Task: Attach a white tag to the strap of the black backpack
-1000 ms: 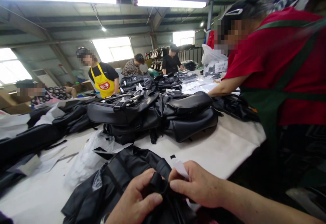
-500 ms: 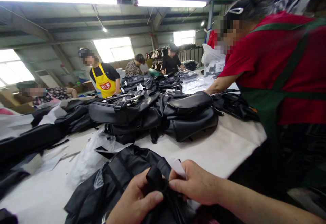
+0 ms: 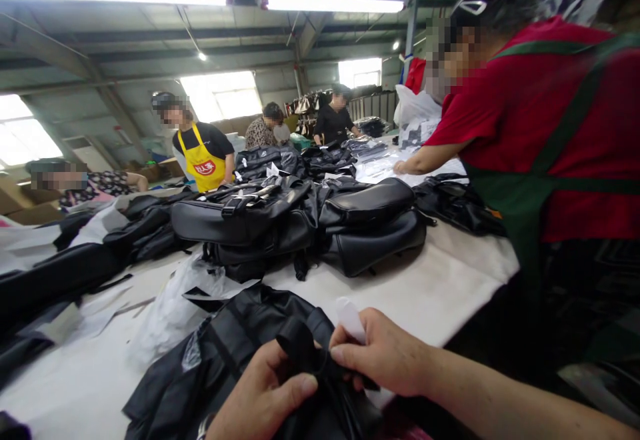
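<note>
Left hand (image 3: 273, 387): partly curled, thumb and fingers closed on a black strap (image 3: 295, 343) whose loop stood up above the knuckles; a metallic band showed at the wrist.
Right hand (image 3: 383, 350): thumb and forefinger brought together beside the strap, a white tag (image 3: 351, 320) held upright in the grip; what the lower fingers touched could not be told.
Near bag (image 3: 265, 307): black, under both hands at the table's near side, its top toward the stacks.
Plastic (image 3: 170, 320): a crumpled whitish heap just left of the near bag.
Room: white table (image 3: 425, 293) surface showed between the right hand and the stacks, running out to the right edge and rounded right corner; another pale strip lay left of the near bag.
Stacks: a left stack (image 3: 235, 220) and a right stack (image 3: 370, 240) of black bags, side by side at mid-table.
Left side: a long black bag (image 3: 60, 270) and loose papers (image 3: 90, 320).
Right edge: a person in red (image 3: 555, 127) leaned over, arm reaching across the table.
Writing: pale characters on the red emblem of a yellow apron (image 3: 203, 147), too small to read; the tag's visible face looked plain.
</note>
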Tool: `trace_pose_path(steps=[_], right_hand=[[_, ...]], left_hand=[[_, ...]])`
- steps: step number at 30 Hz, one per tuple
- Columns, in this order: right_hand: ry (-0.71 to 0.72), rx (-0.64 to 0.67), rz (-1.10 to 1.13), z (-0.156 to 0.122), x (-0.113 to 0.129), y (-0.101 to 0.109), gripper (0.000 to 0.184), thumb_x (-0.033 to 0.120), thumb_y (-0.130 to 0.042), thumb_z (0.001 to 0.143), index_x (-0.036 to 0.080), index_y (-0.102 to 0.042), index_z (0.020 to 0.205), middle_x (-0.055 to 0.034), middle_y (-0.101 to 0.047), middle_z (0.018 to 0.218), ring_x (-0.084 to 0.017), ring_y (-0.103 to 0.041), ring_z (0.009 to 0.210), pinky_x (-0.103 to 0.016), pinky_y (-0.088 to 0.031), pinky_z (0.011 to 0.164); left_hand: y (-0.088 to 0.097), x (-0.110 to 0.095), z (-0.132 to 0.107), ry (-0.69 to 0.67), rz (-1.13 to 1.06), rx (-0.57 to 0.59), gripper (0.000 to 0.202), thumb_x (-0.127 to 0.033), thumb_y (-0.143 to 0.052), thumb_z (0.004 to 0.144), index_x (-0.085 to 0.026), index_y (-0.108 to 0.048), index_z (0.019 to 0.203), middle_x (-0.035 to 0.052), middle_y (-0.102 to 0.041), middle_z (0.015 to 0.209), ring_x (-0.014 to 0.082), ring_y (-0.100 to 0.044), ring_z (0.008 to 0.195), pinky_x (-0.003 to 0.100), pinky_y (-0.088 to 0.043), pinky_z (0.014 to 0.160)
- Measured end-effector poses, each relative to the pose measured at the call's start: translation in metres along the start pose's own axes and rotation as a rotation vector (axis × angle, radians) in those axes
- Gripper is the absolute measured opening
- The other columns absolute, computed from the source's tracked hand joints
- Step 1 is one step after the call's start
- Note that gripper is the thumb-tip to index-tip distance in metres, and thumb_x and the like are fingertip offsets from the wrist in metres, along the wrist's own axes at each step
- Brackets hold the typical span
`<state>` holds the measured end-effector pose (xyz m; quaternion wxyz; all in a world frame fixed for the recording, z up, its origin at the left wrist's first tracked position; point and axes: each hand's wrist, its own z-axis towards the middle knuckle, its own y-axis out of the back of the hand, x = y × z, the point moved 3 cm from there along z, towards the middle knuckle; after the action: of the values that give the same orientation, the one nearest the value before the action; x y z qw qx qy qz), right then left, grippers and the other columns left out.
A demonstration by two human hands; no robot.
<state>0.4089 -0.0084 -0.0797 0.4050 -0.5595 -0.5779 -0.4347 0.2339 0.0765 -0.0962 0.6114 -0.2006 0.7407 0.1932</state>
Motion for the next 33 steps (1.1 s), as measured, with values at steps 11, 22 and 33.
trace_pose_path(steps=[11,22,33], right_hand=[[-0.021,0.033,-0.083,-0.017,-0.018,0.024,0.012,0.017,-0.053,0.072,0.013,-0.061,0.064,0.0037,-0.052,0.049,-0.008,-0.048,0.045,-0.017,-0.037,0.044],[0.029,0.125,-0.064,-0.007,-0.014,0.019,0.012,0.021,-0.056,0.073,0.013,-0.064,0.068,0.0035,-0.054,0.053,-0.007,-0.049,0.047,-0.016,-0.040,0.047],[0.002,0.021,0.068,-0.002,-0.007,-0.003,0.007,0.019,-0.055,0.070,0.014,-0.060,0.068,0.0040,-0.056,0.054,-0.008,-0.050,0.046,-0.018,-0.043,0.046]], left_hand=[[0.001,0.000,0.004,-0.016,0.015,-0.005,0.039,-0.041,-0.075,0.076,-0.018,-0.068,0.107,0.0081,-0.070,0.107,0.0284,-0.062,0.103,0.037,-0.045,0.093],[0.005,-0.002,-0.003,-0.039,-0.009,-0.013,0.039,-0.040,-0.075,0.076,-0.019,-0.067,0.108,0.0070,-0.069,0.110,0.0266,-0.061,0.103,0.035,-0.045,0.092],[0.005,-0.001,-0.001,-0.028,0.015,-0.031,0.041,-0.040,-0.074,0.076,-0.019,-0.067,0.110,0.0090,-0.068,0.114,0.0287,-0.061,0.106,0.038,-0.045,0.095]])
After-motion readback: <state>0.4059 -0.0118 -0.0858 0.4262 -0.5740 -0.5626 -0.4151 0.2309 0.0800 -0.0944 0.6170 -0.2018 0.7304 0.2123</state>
